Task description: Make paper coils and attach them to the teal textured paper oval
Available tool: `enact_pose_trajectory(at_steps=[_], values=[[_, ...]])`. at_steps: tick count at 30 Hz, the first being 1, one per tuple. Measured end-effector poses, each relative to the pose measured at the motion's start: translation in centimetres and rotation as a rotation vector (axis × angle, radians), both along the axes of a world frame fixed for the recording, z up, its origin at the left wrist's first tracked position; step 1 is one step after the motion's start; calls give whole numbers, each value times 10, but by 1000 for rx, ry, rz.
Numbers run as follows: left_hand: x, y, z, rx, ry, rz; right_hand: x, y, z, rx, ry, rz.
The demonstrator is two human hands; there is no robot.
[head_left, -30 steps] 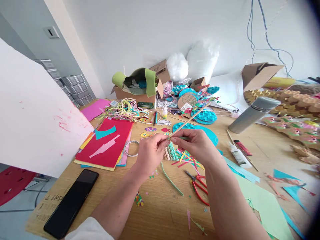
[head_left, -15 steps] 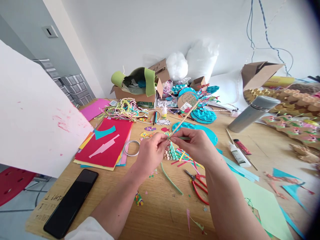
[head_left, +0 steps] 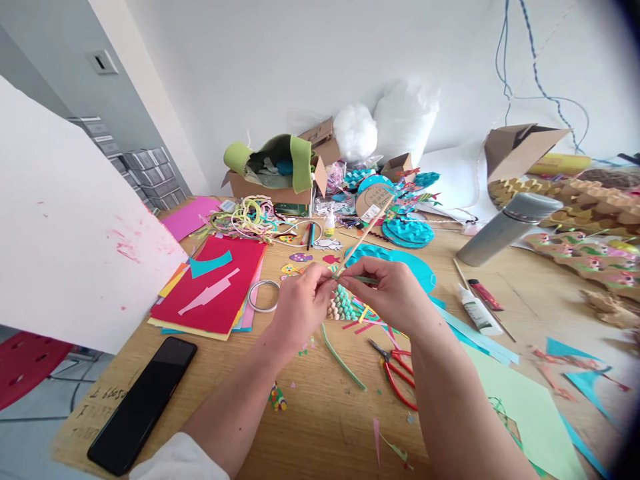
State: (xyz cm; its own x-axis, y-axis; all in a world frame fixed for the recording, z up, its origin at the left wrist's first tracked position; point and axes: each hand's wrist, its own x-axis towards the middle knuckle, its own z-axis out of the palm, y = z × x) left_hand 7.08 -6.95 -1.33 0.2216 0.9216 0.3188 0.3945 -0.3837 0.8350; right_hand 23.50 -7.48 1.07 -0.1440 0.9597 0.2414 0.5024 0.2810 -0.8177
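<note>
Above the middle of the wooden table (head_left: 320, 427) my left hand (head_left: 300, 307) and my right hand (head_left: 393, 293) meet fingertip to fingertip. Together they pinch the near end of a thin wooden stick (head_left: 363, 235), which slants up and away to the right. A narrow green paper strip (head_left: 367, 280) lies across my right fingers at the stick's end. Under my hands sits a small teal-and-tan scaled paper piece (head_left: 341, 307) among loose coloured paper strips (head_left: 373, 319).
Red-handled scissors (head_left: 397, 373) and a loose green strip (head_left: 343, 360) lie near my wrists. A black phone (head_left: 143, 403), a stack of coloured sheets (head_left: 213, 287), a tape ring (head_left: 261, 297), a glue tube (head_left: 477, 310), a grey flask (head_left: 505, 227), teal discs (head_left: 413, 233) and cardboard boxes (head_left: 280, 173) surround them.
The stick's far end has swung left and now points more steeply up. My hands have stayed in almost the same place, edging slightly up.
</note>
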Motion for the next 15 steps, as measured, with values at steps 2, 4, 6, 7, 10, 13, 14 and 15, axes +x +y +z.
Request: enact_pose_trajectory(at_steps=[2, 4, 6, 7, 10, 13, 14, 15], values=[[1, 1, 0, -114, -127, -37, 1, 0, 0, -15, -3, -14], [0, 2, 2, -262, -276, -109, 3, 0, 1, -34, 16, -14], [-1, 3, 5, -403, -409, -199, 4, 0, 1, -49, 53, -1], [-3, 3, 6, -459, -459, -242, 5, -1, 2, -53, 74, 8], [-7, 4, 10, -573, -551, -361, 8, -1, 3, -63, 126, 52], [-10, 5, 13, -634, -583, -469, 10, -1, 3, -93, 175, 95], [-11, 5, 13, -649, -588, -499, 11, -1, 4, -106, 195, 110], [-12, 6, 13, -663, -597, -527, 11, -2, 4, -116, 216, 126]])
